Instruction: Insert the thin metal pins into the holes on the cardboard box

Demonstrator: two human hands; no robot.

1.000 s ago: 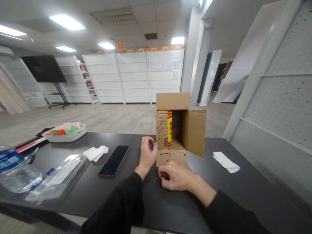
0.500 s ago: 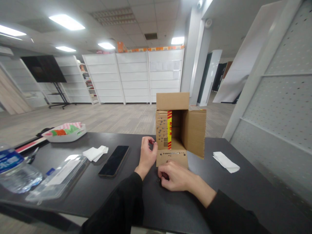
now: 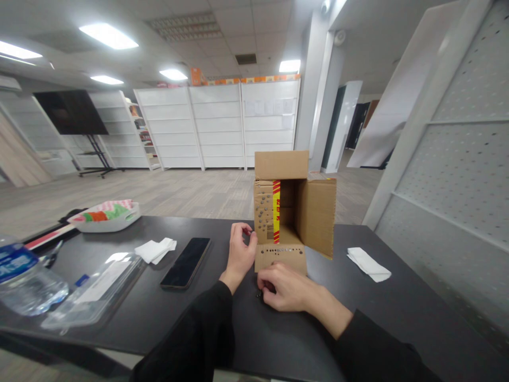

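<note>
An open cardboard box [image 3: 264, 233] stands on the black table, its opening facing me. Several small round studs cover its left flap beside a yellow and red tape strip, and a row of dark and silver dots crosses the lower flap [image 3: 280, 257]. At the box's left edge, my left hand [image 3: 242, 249] is closed, thumb and curled fingers touching the flap's side. My right hand [image 3: 284, 286] rests low in front of the lower flap with its fingers pinched together; what they hold is hidden. Tiny dark bits [image 3: 258, 294] lie on the table by those fingertips.
Left of my hands lie a black phone [image 3: 186, 262], a folded tissue [image 3: 156, 250] and a clear plastic case [image 3: 97, 292]. Farther left are a water bottle [image 3: 29, 281] and a white basket [image 3: 105, 224] with coloured cloth. Another tissue [image 3: 369, 265] lies to the right.
</note>
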